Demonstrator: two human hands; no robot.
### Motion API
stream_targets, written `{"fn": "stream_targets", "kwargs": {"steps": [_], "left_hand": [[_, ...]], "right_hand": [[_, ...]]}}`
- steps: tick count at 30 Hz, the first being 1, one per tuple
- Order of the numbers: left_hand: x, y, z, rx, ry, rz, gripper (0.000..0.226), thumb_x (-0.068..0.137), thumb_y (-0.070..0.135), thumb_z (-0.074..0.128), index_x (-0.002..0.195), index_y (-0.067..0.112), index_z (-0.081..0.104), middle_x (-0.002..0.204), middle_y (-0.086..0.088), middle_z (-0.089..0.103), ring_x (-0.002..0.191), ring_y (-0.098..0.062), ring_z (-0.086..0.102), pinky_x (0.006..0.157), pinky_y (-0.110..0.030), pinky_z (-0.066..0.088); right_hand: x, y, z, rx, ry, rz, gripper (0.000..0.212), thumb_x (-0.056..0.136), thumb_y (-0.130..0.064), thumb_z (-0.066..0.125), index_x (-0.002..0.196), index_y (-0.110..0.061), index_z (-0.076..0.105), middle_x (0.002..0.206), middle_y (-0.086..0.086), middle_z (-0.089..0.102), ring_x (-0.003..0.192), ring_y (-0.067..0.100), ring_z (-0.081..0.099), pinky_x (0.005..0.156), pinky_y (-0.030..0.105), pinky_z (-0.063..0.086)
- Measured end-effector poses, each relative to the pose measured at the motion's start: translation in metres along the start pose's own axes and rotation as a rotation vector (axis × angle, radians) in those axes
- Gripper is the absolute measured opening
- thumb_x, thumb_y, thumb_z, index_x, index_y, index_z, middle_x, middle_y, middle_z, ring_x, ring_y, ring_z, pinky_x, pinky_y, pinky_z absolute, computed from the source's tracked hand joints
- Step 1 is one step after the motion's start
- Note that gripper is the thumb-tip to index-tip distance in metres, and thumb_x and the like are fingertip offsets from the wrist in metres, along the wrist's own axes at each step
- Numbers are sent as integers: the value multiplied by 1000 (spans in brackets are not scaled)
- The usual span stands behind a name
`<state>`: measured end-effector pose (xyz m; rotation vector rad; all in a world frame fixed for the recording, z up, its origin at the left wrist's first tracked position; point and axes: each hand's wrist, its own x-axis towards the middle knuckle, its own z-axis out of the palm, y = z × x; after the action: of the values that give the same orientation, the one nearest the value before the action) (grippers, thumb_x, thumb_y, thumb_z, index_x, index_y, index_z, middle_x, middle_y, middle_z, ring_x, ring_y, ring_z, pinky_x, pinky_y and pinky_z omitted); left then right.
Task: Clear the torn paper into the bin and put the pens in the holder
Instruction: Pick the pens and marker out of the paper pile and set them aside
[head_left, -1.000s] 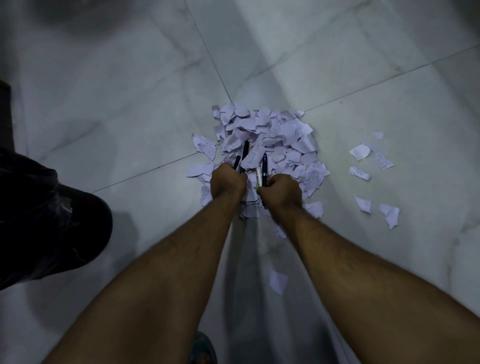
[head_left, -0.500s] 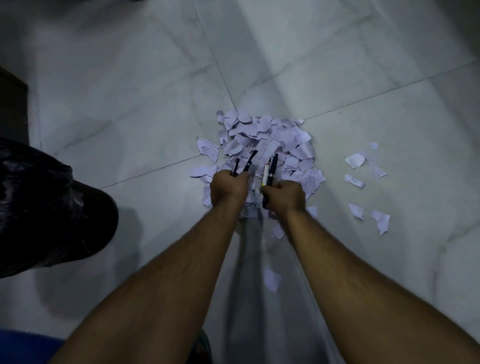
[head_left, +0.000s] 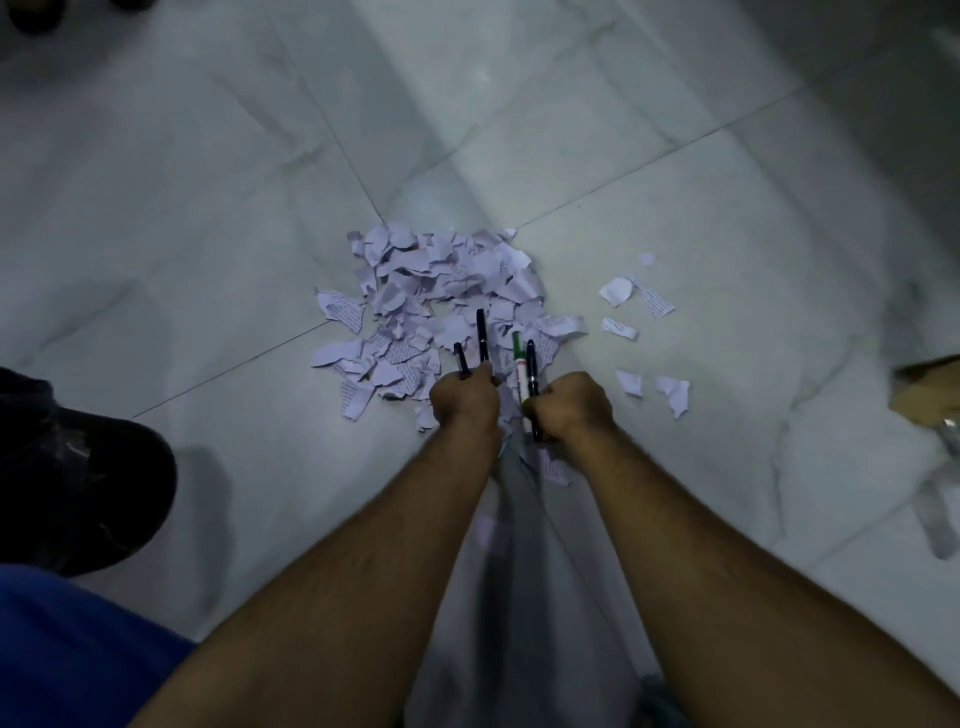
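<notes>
A heap of torn paper scraps (head_left: 441, 296) lies on the marble floor ahead of me. My left hand (head_left: 464, 397) is closed around two black pens (head_left: 482, 340) that stick up out of the fist. My right hand (head_left: 569, 405) grips a black pen (head_left: 532, 369) and a green-capped white marker (head_left: 518, 358). Both fists hover at the near edge of the heap. A bin lined with a black bag (head_left: 78, 467) stands at the left. No pen holder is recognisable.
Loose paper scraps (head_left: 636, 306) lie scattered right of the heap, and a few more (head_left: 550, 467) lie under my wrists. A brown cardboard-like object (head_left: 930, 389) and something shiny show at the right edge. Blue cloth (head_left: 62, 649) fills the lower left corner.
Both hands have lifted slightly off the heap with the pens in them. The view has shifted, bringing the brown object at the right edge and the blue cloth into sight.
</notes>
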<state>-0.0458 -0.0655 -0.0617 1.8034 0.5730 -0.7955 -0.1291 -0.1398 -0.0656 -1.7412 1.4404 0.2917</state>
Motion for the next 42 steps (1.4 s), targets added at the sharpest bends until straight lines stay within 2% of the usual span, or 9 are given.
{"fn": "stream_targets", "kwargs": {"steps": [4,7,11,15,22,26,33,39,42], "left_hand": [[-4,5,1,-14,-114,18,19,93,17,64,78,6,67,80,-8,69,58,-19,57,55,-25,47],[-11,-1,5,1,-201,39,19,92,20,64,82,5,70,82,-9,71,62,-22,56,61,-27,46],[-34,-25,22,137,-369,93,14,95,18,61,85,9,64,82,-9,67,51,-14,47,52,-20,38],[-61,-61,49,322,-553,172,11,96,12,57,89,8,63,72,-5,61,52,-12,48,42,-15,39],[-90,-109,114,751,-768,388,20,95,21,55,98,3,62,99,-18,68,94,-32,65,81,-36,51],[-89,-118,134,964,-747,545,23,96,21,49,102,0,58,107,-21,66,101,-35,60,78,-30,42],[-88,-117,152,1205,-618,758,26,96,27,49,106,5,59,113,-18,64,108,-37,59,88,-39,47],[-92,-111,153,1106,-541,785,26,95,23,51,106,6,67,111,-17,65,104,-35,61,89,-37,48],[-99,-108,164,1115,-586,781,28,94,28,53,103,9,72,106,-13,71,103,-33,64,88,-37,52]], "right_hand": [[-4,4,-4,200,43,-15,26,60,-35,77,68,-10,73,67,12,72,66,32,72,66,46,62],[-3,22,-8,357,92,-13,31,53,-44,75,64,-15,73,58,12,70,60,35,72,60,53,61],[-2,82,-23,397,173,52,30,50,-56,70,66,-31,74,60,4,72,63,28,73,66,50,62],[-26,133,-53,376,312,157,11,67,-41,78,70,-30,77,64,0,73,64,25,72,67,47,62],[-33,186,-68,428,443,375,29,69,-39,79,89,-18,79,82,6,78,78,30,73,75,43,61],[-28,188,-73,379,460,466,32,76,-33,77,100,-13,78,98,11,77,94,31,71,80,34,57],[-21,192,-65,400,480,456,33,80,-40,75,98,-13,78,98,10,76,93,32,70,70,27,46],[-30,201,-67,562,573,495,21,72,-36,81,81,-18,74,80,5,75,79,28,71,75,37,59],[-27,207,-75,549,557,498,26,76,-41,78,79,-15,75,76,4,73,75,27,69,67,30,54]]}}
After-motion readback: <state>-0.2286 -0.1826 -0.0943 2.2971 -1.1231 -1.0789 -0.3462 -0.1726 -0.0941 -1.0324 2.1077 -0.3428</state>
